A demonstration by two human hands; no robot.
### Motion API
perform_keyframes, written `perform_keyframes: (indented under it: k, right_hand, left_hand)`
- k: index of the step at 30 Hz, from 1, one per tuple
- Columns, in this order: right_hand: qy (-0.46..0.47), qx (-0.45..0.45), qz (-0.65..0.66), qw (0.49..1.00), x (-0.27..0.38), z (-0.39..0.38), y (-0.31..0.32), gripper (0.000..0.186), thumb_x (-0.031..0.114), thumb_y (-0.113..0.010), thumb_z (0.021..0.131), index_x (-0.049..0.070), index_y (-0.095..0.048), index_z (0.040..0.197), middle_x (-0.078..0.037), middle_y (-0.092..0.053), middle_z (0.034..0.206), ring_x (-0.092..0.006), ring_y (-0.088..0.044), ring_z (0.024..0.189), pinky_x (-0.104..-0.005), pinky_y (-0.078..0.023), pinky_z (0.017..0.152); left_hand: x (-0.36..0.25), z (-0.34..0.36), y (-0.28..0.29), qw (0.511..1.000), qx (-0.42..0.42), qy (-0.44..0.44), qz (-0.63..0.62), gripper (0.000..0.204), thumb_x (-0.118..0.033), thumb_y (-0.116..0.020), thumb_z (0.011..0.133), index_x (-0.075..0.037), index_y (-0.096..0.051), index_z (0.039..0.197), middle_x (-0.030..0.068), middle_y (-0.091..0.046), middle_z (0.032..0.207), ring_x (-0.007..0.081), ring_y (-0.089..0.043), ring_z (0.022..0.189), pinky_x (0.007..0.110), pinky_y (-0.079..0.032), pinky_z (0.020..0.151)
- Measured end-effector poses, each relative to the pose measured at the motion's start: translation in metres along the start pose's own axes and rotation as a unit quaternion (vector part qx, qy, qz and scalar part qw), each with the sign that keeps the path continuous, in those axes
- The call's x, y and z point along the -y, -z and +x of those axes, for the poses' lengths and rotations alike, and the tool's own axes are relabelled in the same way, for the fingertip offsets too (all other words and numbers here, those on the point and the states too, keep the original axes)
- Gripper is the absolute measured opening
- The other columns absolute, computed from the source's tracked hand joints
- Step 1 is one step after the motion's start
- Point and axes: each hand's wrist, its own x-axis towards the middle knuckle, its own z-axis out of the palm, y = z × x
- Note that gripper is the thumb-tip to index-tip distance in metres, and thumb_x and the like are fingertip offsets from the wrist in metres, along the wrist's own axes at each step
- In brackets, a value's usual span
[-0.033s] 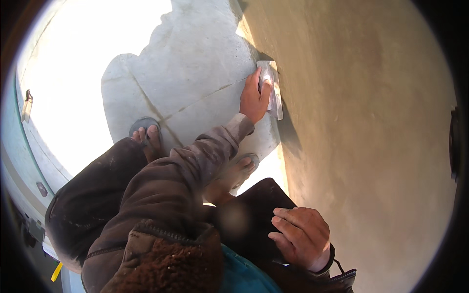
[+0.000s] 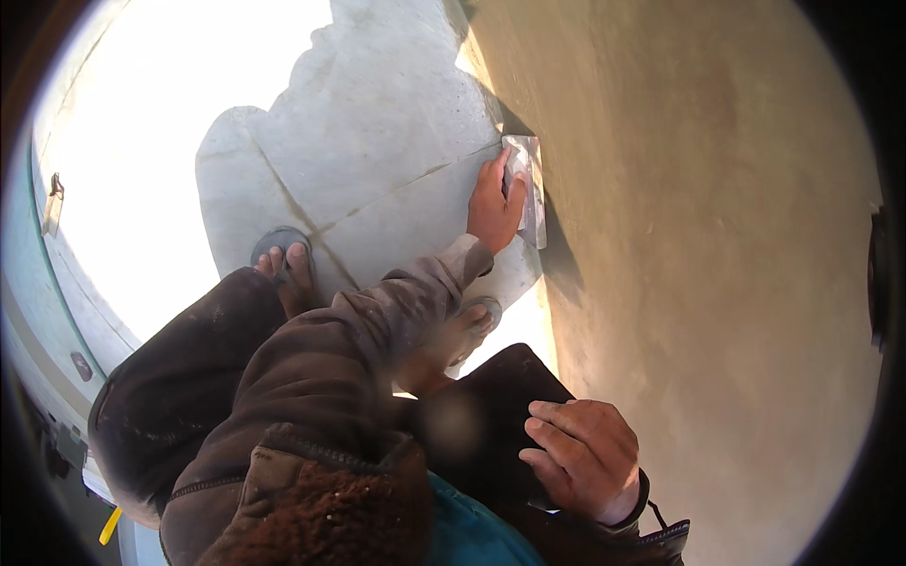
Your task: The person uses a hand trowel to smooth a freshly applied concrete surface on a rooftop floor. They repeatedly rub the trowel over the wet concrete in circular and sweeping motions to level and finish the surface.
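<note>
My left hand [image 2: 494, 209] is closed round a flat, pale plastering trowel [image 2: 538, 224] whose face lies close along the foot of the plastered wall [image 2: 708, 236]. Its index finger stretches forward over the top of the tool, and the grip is partly hidden by the fingers. At the lower right, my right hand [image 2: 590, 453] rests on my dark-trousered knee [image 2: 514, 382], fingers loosely extended and holding nothing.
Smooth grey floor [image 2: 377, 123] with dark joint lines meets the wall. My sandalled feet [image 2: 293, 259] stand on it. Strong sunlight washes out the far left. A yellow strip [image 2: 110, 525] and a pale rail-like edge [image 2: 42, 311] lie at the left rim.
My left hand and the trowel have slid a little way toward me along the base of the wall. My right hand stays on the knee.
</note>
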Motion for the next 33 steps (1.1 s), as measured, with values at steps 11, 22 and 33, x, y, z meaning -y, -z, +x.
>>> perform_keyframes:
  k: [11, 22, 33]
  right_hand:
    - [-0.027, 0.015, -0.004, 1.000, 0.000, -0.020, 0.000, 0.030, 0.016, -0.084, 0.079, 0.001, -0.072, 0.102, -0.016, -0.075, 0.102, -0.0294, -0.073, 0.083, -0.0389, -0.058, 0.075]
    - [-0.048, 0.015, 0.004, 0.999, 0.009, -0.029, 0.003, 0.033, 0.018, -0.084, 0.081, 0.003, -0.071, 0.107, -0.015, -0.075, 0.104, -0.0290, -0.073, 0.084, -0.0397, -0.058, 0.077]
    - [-0.010, 0.028, 0.003, 1.000, 0.011, -0.007, 0.006, 0.034, 0.021, -0.085, 0.081, 0.004, -0.071, 0.107, -0.015, -0.076, 0.101, -0.0279, -0.074, 0.082, -0.0381, -0.058, 0.074]
  left_hand:
    - [-0.046, 0.308, 0.105, 0.911, -0.086, -0.289, 0.281, 0.031, -0.021, -0.046, 0.102, 0.001, -0.057, 0.120, 0.0198, -0.064, 0.108, 0.0353, -0.061, 0.104, 0.045, -0.046, 0.091]
    - [-0.080, 0.170, 0.072, 0.986, 0.090, -0.048, 0.131, 0.047, -0.031, -0.051, 0.098, -0.001, -0.064, 0.132, 0.0211, -0.068, 0.119, 0.0351, -0.064, 0.114, 0.039, -0.048, 0.099]
    - [-0.031, 0.042, 0.060, 0.980, 0.181, 0.085, -0.005, 0.042, -0.023, -0.045, 0.101, 0.003, -0.064, 0.128, 0.0167, -0.069, 0.118, 0.0283, -0.067, 0.109, 0.038, -0.050, 0.097]
